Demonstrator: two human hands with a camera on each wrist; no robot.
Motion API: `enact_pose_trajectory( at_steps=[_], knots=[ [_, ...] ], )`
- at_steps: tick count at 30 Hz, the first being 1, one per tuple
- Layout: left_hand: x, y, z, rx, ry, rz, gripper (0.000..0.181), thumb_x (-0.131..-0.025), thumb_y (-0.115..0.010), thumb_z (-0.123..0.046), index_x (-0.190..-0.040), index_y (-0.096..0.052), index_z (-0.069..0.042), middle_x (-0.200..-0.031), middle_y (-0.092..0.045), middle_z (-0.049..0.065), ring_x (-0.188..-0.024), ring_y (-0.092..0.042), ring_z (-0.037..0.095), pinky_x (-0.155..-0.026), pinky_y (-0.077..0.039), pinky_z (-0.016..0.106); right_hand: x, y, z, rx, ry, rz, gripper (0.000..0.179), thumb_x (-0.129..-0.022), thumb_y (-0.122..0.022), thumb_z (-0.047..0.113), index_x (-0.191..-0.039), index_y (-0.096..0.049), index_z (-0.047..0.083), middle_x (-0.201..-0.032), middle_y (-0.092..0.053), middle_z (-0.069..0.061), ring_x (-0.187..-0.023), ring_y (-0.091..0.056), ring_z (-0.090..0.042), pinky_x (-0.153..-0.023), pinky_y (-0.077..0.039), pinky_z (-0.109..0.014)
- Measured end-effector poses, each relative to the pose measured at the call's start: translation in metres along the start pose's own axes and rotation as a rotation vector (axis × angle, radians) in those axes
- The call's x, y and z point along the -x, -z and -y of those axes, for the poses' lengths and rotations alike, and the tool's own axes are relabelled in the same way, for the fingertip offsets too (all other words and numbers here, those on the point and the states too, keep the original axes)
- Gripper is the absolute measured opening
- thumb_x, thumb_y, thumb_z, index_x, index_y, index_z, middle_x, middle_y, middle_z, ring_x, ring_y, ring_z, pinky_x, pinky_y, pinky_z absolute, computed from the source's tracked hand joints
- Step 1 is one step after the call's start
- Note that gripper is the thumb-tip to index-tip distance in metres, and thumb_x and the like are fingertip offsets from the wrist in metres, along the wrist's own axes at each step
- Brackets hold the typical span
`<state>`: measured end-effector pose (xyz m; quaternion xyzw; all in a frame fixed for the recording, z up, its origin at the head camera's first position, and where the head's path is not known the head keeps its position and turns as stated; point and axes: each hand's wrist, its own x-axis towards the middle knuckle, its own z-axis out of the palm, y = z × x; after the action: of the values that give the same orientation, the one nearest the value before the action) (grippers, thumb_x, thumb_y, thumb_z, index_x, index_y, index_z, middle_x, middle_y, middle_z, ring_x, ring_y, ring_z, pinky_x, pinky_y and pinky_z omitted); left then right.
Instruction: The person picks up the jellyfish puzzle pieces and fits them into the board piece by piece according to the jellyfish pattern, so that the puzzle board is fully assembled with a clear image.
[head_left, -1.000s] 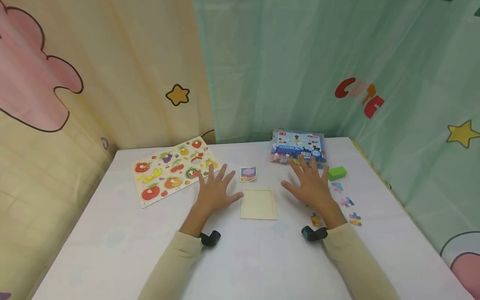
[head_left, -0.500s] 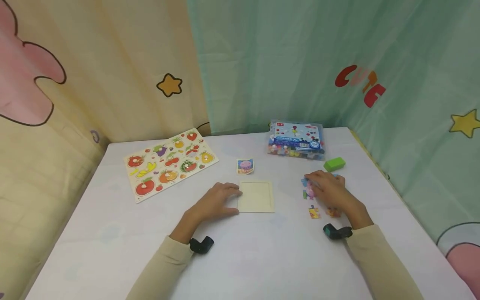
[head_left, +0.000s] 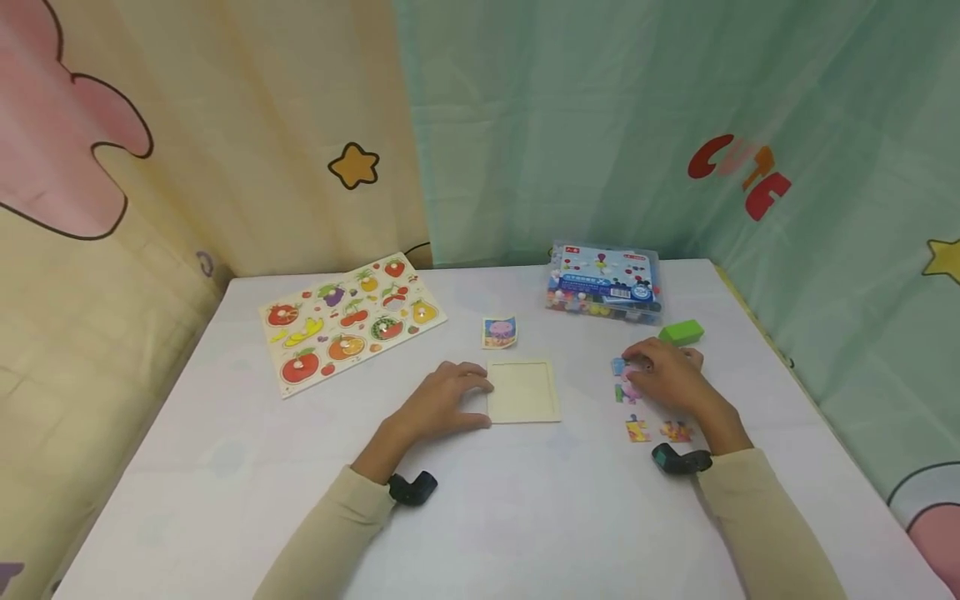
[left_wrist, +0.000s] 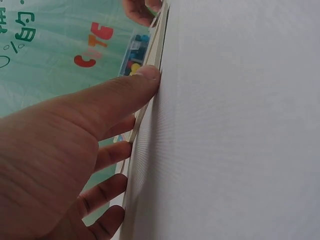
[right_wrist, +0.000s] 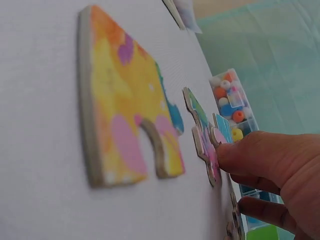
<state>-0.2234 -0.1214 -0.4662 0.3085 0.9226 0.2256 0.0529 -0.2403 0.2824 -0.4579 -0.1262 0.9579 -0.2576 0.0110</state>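
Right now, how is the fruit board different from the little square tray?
The fruit board is covered in colourful fruit pictures, but the square tray is plain and pale. The fruit board is bigger and oblong, while the square tray is smaller. The fruit board lies slanted with no hand on it, but the left hand touches the square tray's edge. Both lie flat on the white table.

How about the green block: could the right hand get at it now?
Probably yes: the green block lies just beyond the right hand, with nothing seen on top or in the way, though that hand is over the puzzle pieces.
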Motion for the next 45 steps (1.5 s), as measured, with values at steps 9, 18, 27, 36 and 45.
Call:
enact_pose_trajectory(
  at_steps=[9, 18, 27, 36, 45],
  knots=[
    [-0.001, 0.0, -0.001, -0.025, 0.001, -0.007, 0.046, -0.087, -0.079, -0.044, -0.126, -0.07, -0.02, -0.14, -0.057, -0.001, -0.125, -0.048, 0.022, -0.102, -0.041, 0.042, -0.016, -0.006, 0.012, -0.022, 0.101, -0.01, 0.025, -0.092, -0.075, 0.016, -0.115, -0.069, 0.008, -0.116, -0.068, -0.012, -0.117, -0.057, -0.038, -0.096, -0.019, -0.067],
    [0.0, -0.001, -0.001, -0.028, 0.005, -0.001, 0.045, -0.088, -0.078, -0.043, -0.126, -0.07, -0.02, -0.141, -0.057, 0.0, -0.125, -0.048, 0.023, -0.101, -0.041, 0.043, -0.049, -0.033, 0.07, -0.043, 0.241, 0.016, 0.025, -0.088, -0.078, 0.021, -0.109, -0.07, 0.012, -0.107, -0.069, -0.002, -0.106, -0.062, -0.026, -0.093, -0.03, -0.058],
    [0.0, 0.0, -0.003, -0.052, -0.015, -0.019, 0.043, -0.088, -0.078, -0.042, -0.125, -0.07, -0.02, -0.139, -0.058, 0.001, -0.125, -0.049, 0.025, -0.102, -0.041, 0.045, -0.072, -0.065, 0.125, -0.007, 0.348, 0.114, 0.025, -0.088, -0.079, 0.022, -0.108, -0.073, 0.009, -0.102, -0.067, -0.001, -0.095, -0.062, -0.02, -0.088, -0.05, -0.041],
    [0.001, 0.001, -0.001, -0.053, -0.017, -0.012, 0.043, -0.089, -0.077, -0.043, -0.125, -0.07, -0.021, -0.14, -0.057, 0.001, -0.124, -0.049, 0.026, -0.101, -0.042, 0.047, -0.074, -0.077, 0.132, -0.017, 0.325, 0.133, 0.022, -0.089, -0.078, 0.021, -0.107, -0.075, 0.009, -0.11, -0.066, -0.005, -0.101, -0.059, -0.024, -0.091, -0.047, -0.043],
    [0.001, 0.0, -0.001, -0.049, -0.017, -0.009, 0.043, -0.089, -0.078, -0.042, -0.125, -0.069, -0.021, -0.141, -0.057, 0.002, -0.125, -0.049, 0.026, -0.101, -0.041, 0.047, -0.072, -0.078, 0.131, -0.055, 0.302, 0.163, 0.027, -0.089, -0.077, 0.024, -0.114, -0.074, 0.013, -0.116, -0.065, -0.005, -0.108, -0.056, -0.026, -0.094, -0.043, -0.05]
  ],
)
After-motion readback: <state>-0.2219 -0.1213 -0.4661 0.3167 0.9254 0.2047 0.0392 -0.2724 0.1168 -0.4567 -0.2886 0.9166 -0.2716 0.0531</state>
